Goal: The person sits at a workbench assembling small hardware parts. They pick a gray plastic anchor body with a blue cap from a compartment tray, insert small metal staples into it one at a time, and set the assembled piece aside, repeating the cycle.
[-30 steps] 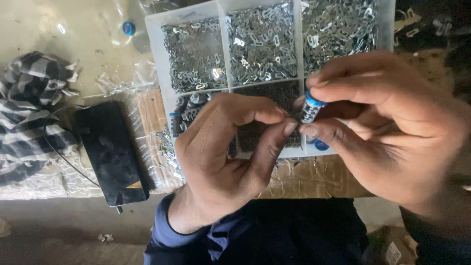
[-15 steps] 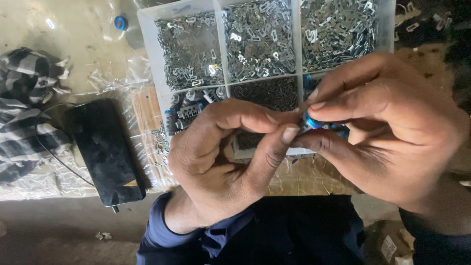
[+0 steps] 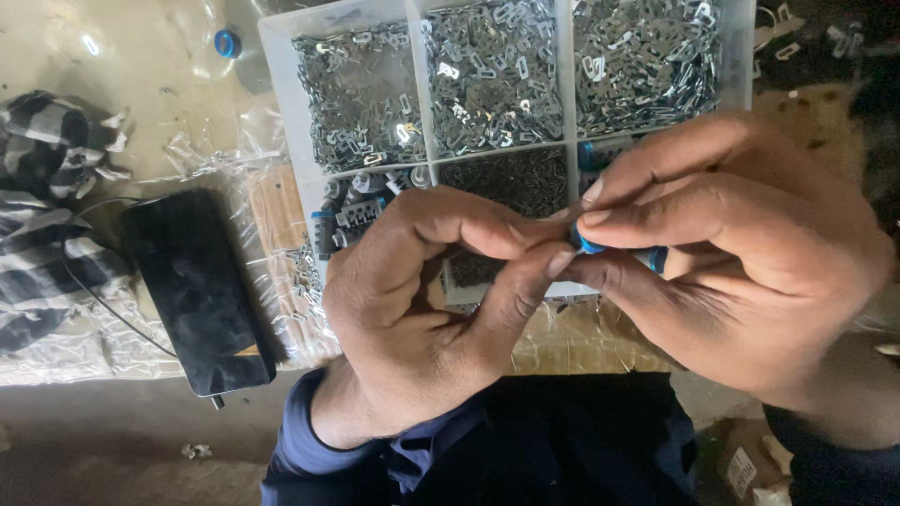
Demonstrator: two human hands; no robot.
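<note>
Brimming tray (image 3: 281, 75): small metal clips (image 3: 492, 75).

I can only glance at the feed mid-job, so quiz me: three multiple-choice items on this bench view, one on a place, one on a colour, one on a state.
1. Where does the black phone lie?
A. left of the compartment tray
B. inside the tray
C. right of the tray

2. What colour is the small part pinched between the hands?
A. red
B. blue
C. yellow

3. How do the left hand and right hand stand?
A. both flat on the bench
B. one inside the tray
C. fingertips meeting on the part

Key: 1 A, it lies on plastic wrap left of the tray; 2 B, blue shows between the fingertips; 3 C, both hands pinch it above the tray.
</note>
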